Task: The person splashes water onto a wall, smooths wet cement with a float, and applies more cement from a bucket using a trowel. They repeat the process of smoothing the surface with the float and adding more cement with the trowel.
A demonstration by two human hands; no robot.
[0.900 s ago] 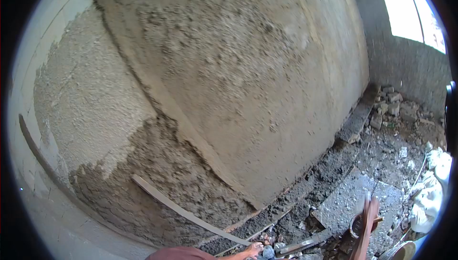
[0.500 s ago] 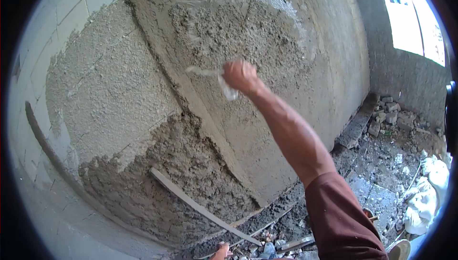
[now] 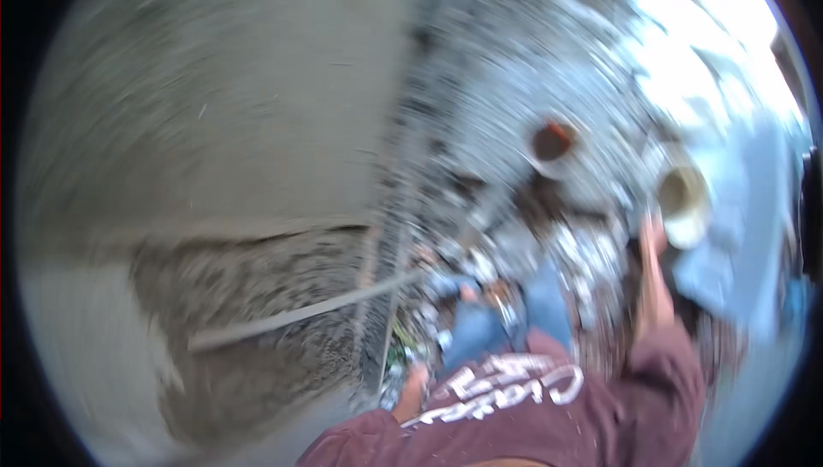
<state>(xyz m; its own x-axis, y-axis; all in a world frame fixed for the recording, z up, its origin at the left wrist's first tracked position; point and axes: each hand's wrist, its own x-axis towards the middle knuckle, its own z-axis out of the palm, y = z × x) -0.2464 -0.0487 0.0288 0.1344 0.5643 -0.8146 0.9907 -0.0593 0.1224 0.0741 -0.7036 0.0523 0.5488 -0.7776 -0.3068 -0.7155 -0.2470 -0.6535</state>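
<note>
The whole view is smeared by motion. My right hand is low at the right, against the near side of a pale bucket; its fingers are too blurred to read. My left hand hangs by my left side near the bottom, its fingers blurred too. A long pale batten leans across the rough wet mortar on the wall. Further off stands another bucket with something orange at its rim.
Smoother grey plaster covers the upper left wall. White sacks lie at the upper right, above a light blue sheet. Rubble and wet debris cover the ground around my legs.
My view has swung right and down from the wall to the ground. My right hand has left the wall, where it held a clear plastic piece, and is now down beside the pale bucket.
</note>
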